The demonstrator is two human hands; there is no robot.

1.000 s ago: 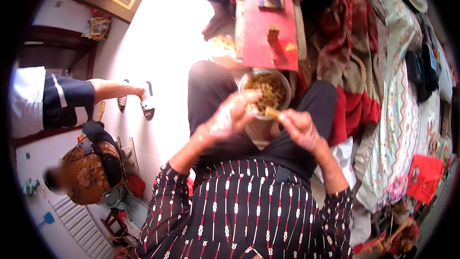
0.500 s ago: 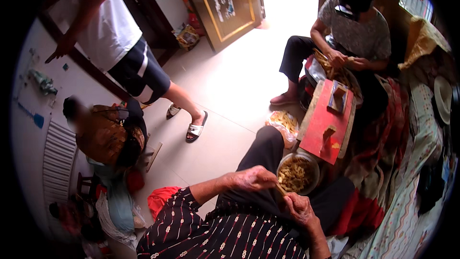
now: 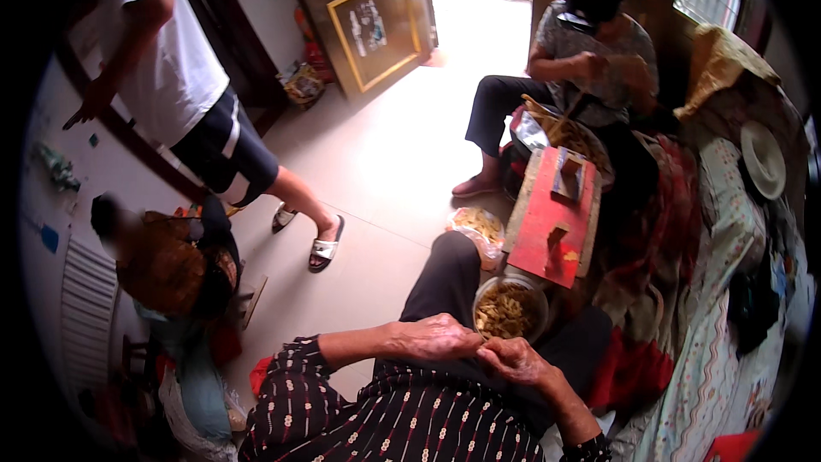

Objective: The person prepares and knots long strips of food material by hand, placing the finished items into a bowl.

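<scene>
My left hand [image 3: 434,338] and my right hand [image 3: 516,361] meet over my lap in dark trousers. Their fingertips pinch together on a small piece that is almost hidden between them. Just beyond the fingers stands a round metal bowl [image 3: 484,293] filled with tan, pod-like pieces. My sleeves are dark with a light pattern.
A low red table [image 3: 534,231] with wooden blocks stands past the bowl, and a plastic bag of tan pieces [image 3: 475,226] lies beside it. A seated person [image 3: 590,60] works over a basket. A standing person in sandals [image 3: 188,111] and a crouched person [image 3: 167,261] are at left. Patterned bedding [image 3: 727,308] is at right.
The view has swung from straight down at my lap out into the room. My hands have drawn together, fingertips touching, on the near side of the bowl.
</scene>
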